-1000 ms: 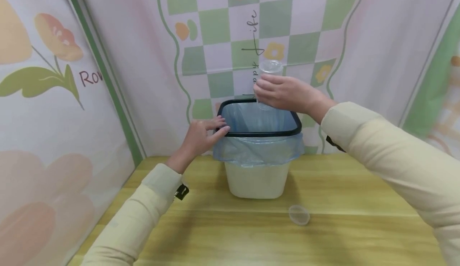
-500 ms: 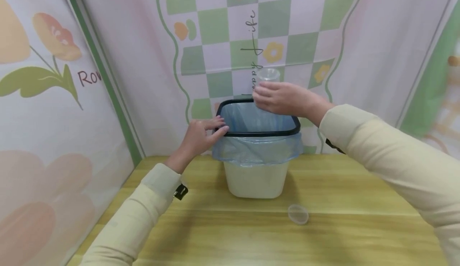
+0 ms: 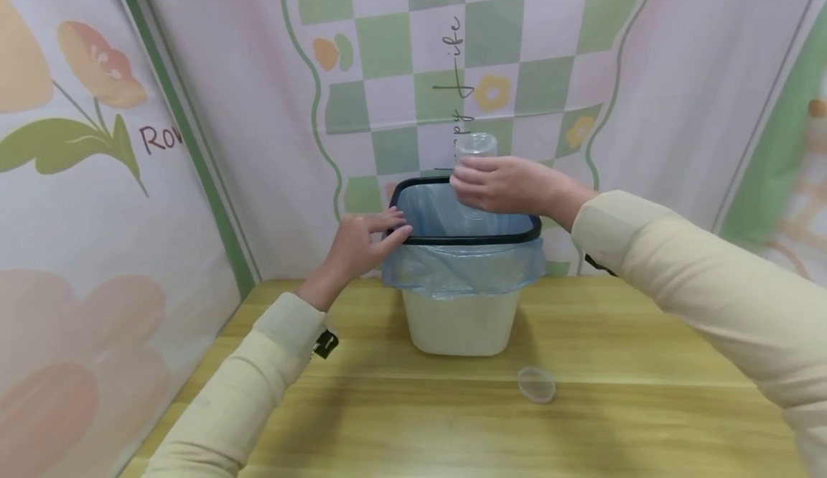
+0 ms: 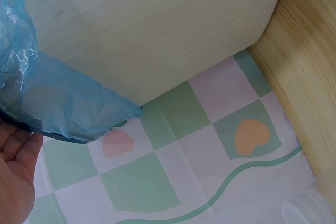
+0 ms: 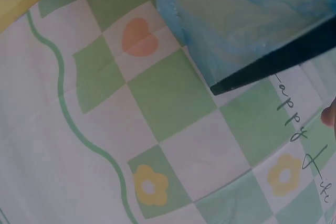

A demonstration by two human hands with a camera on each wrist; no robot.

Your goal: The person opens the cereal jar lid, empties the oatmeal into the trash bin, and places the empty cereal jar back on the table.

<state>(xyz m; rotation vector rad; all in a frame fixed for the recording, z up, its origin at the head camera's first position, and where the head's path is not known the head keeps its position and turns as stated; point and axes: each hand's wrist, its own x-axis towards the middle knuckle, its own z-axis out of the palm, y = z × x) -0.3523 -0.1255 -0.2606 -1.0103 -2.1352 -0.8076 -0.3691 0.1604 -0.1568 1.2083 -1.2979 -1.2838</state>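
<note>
In the head view, a small cream trash bin [image 3: 461, 324] with a black rim [image 3: 474, 240] and a blue plastic liner bag [image 3: 465, 270] stands upright on the table. My right hand [image 3: 507, 185] grips a clear plastic cup [image 3: 477, 145] over the bin's opening; the cup's lower end shows below the fingers, inside the rim's outline. At the rim's left corner, my left hand [image 3: 362, 245] holds on with thumb and fingers. Its fingertips touch the black rim in the left wrist view too. The right wrist view catches only a fingertip [image 5: 328, 116] at its edge, and the cup is out of sight there.
A clear round lid [image 3: 536, 385] lies on the wooden table [image 3: 400, 428], in front and to the right of the bin. Behind the bin hangs a printed curtain [image 3: 494, 40]. A clear round plastic object [image 4: 307, 208] is cut off in the left wrist view's corner.
My right hand has lowered the cup toward the bin's opening and brought it slightly left. The left hand stays on the rim, and the bin and lid have not moved.
</note>
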